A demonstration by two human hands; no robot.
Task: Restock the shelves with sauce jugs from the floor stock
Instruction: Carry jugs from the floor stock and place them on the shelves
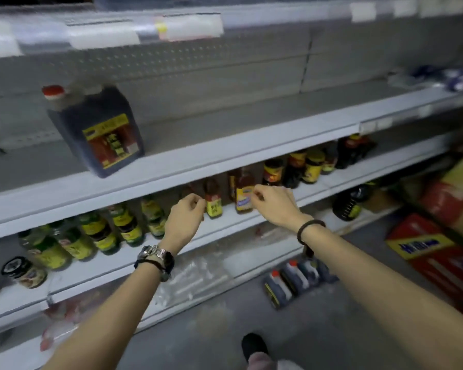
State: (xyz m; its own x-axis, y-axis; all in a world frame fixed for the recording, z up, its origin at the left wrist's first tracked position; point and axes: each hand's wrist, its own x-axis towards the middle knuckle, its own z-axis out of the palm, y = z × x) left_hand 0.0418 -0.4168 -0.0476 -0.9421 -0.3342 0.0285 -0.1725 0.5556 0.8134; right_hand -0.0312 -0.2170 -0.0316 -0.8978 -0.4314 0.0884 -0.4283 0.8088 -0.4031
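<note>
— What lies nearest?

— A dark shoe (pixel 254 345) on the grey floor (pixel 219 332), at the bottom edge. The person's two forearms reach up from there toward the shelves.

— And the floor stock?

— A short row of dark sauce jugs (pixel 292 279) with red caps stands on the floor to the right, close by the bottom shelf and under the right forearm. Further right lie red and yellow cartons (pixel 433 249).

— The hands?

— The left hand (pixel 186 212), with a watch (pixel 153 252) on its wrist, and the right hand (pixel 274 202), with a dark wristband (pixel 309 228), hang side by side in front of the lower shelf (pixel 318 188). The fingers of both are loosely curled and nothing lies in them. The left one is just beside a small yellow-labelled bottle (pixel 213 202), and the right one is in front of a taller orange bottle (pixel 243 194). The blur hides whether any fingertip touches them.

— What else stands on that shelf?

— Green-labelled bottles (pixel 96 231) to the left and dark jars (pixel 294 166) to the right.

— Any jug up on the shelves?

— One big jug (pixel 96 129), dark, with a red cap and a yellow and red label. It stands on the middle shelf (pixel 225 156), near the front edge. It is up and to the left of the hands, well apart from them.
</note>
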